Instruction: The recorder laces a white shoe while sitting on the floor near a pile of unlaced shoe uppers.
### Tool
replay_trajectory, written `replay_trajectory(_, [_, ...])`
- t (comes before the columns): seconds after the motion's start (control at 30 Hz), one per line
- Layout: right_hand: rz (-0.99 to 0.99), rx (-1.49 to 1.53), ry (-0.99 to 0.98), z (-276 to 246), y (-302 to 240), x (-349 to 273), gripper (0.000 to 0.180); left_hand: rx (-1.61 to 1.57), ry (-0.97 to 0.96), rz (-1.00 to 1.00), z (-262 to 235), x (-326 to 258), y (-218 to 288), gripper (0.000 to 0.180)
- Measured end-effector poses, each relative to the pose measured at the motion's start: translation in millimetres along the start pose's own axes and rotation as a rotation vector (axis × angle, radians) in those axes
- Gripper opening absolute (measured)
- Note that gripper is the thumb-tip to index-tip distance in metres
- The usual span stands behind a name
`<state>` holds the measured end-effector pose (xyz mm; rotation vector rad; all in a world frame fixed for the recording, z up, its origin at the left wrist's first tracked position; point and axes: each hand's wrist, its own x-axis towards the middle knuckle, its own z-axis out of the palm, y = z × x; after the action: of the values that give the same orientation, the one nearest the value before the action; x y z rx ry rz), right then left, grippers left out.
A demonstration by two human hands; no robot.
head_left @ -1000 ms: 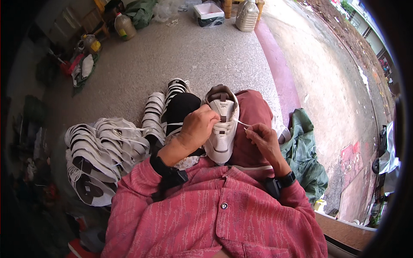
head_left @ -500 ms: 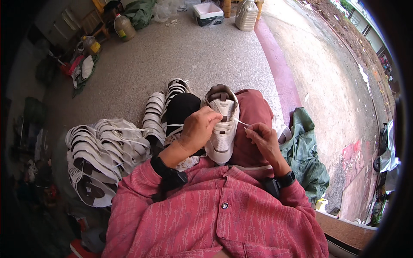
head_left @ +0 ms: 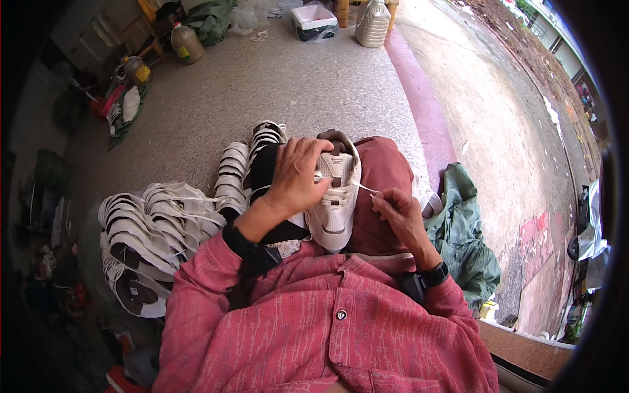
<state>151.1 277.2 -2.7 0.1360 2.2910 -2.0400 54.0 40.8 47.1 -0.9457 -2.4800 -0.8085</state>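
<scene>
A white and beige sneaker [head_left: 331, 216] rests on my lap between my thighs, its toe toward me and its brown-lined collar away from me. My left hand [head_left: 293, 178] grips its left side, the fingertips up by the collar and the thumb beside the eyelets. A short bit of lace shows between that thumb and the fingers. My right hand [head_left: 398, 213] pinches the free end of a white shoelace [head_left: 365, 187], drawn out to the right from the eyelets. The lace runs across several rows over the tongue [head_left: 337, 165].
Left of my legs lie stacks of white shoe uppers [head_left: 147, 226] with dangling laces; more stacked uppers [head_left: 232, 171] stand beside my left knee. A green cloth [head_left: 462, 226] lies at my right. Farther off are a foam box [head_left: 314, 23] and a large plastic jug [head_left: 373, 25].
My left hand has shifted from the eyelets to the shoe's left side, its fingers reaching up toward the collar. My right hand keeps its pinch on the lace, almost unmoved.
</scene>
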Motion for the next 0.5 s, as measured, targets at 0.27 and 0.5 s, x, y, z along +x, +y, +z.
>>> replay_trajectory(0.27, [0.056,-0.017,-0.05,13,-39,5,0.013,-0.476,-0.639,-0.257,3,33,-37,0.07])
replay_trajectory(0.5, [-0.5,-0.727,-0.055,43,-43,31,0.02,-0.526,-0.608,-0.248,-2,27,-48,0.063])
